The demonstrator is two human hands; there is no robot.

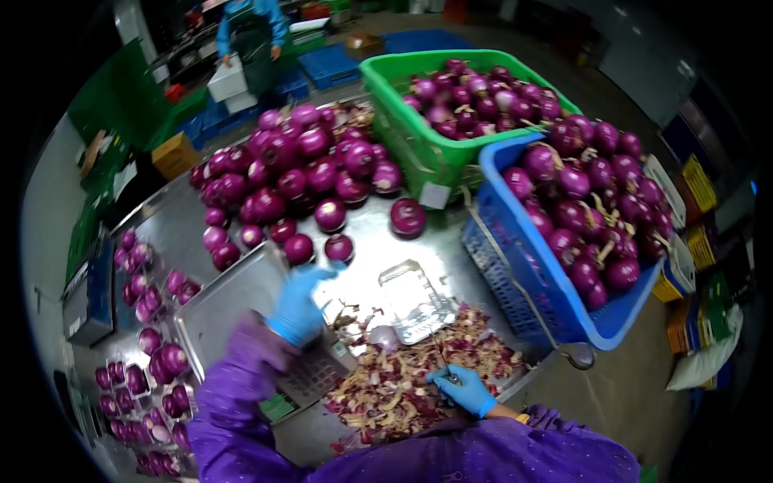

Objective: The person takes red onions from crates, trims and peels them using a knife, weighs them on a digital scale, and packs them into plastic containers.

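Note:
My left hand point(299, 304), in a blue glove and blurred by motion, is over the right side of the metal weighing scale point(229, 306). Its fingers look spread, with nothing visible between them. My right hand point(467, 392), also gloved in blue, is closed around a small knife point(440, 348) whose thin blade points up and away. Beneath it lies a heap of dry onion skins point(403, 394). A clear plastic tray point(416, 302) rests on the metal table point(366, 229) between my hands. Just below that tray, a pale round onion point(384, 338) sits among the skins.
Red onions point(282, 165) are piled at the table's back. A green crate point(411, 153) and a blue crate point(515, 282), both full of onions, stand at the right. Packed trays of onions point(165, 362) line the left. Another person point(251, 40) stands beyond the table.

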